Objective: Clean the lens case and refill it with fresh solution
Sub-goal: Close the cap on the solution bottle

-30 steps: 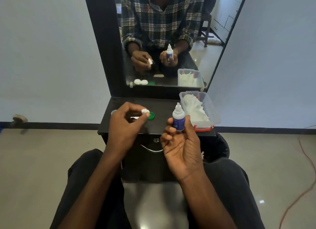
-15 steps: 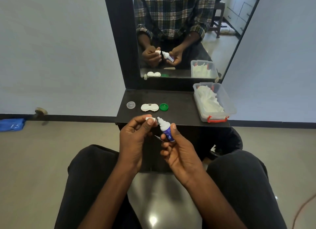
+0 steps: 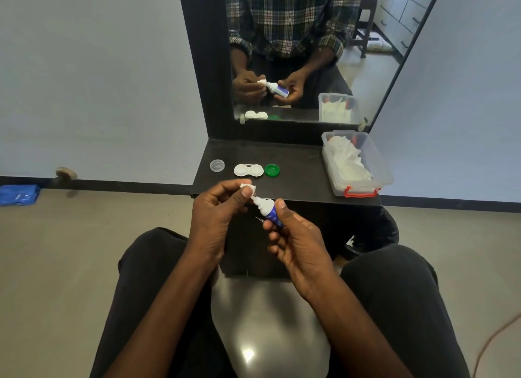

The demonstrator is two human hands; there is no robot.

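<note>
While tilted toward the upper left at frame centre, solution bottle (image 3: 270, 212) gripped between thumb and curled fingers of right hand (image 3: 296, 236), nozzle pointing at small white cap (image 3: 248, 188). Cap pinched between thumb and fingertips of left hand (image 3: 218, 211), touching or just off the nozzle tip; cannot tell which. Both held above the lap, just below the near edge of black shelf (image 3: 296, 177).

Further up, on the shelf: white lens case (image 3: 248, 170), both wells uncovered, lying flat and untouched. Just right of it, green lid (image 3: 272, 170), apart from the case. Left of it, at the shelf's edge, clear round lid (image 3: 217, 165). Whether the wells hold liquid too small to tell.

At right of frame, clear plastic tub (image 3: 380, 163) with red clasp, white tissues (image 3: 349, 160) inside. Above, mirror (image 3: 366, 67) repeating hands, bottle and case.

Step in hand, judged from the pose: fitting the cap onto the nozzle, or perhaps taking it off; not settled by this view alone. Next move calls for lining cap squarely with tip and twisting while bottle stays steady, with no squeeze on the soft body. Then the two lids to go back on the case.
</note>
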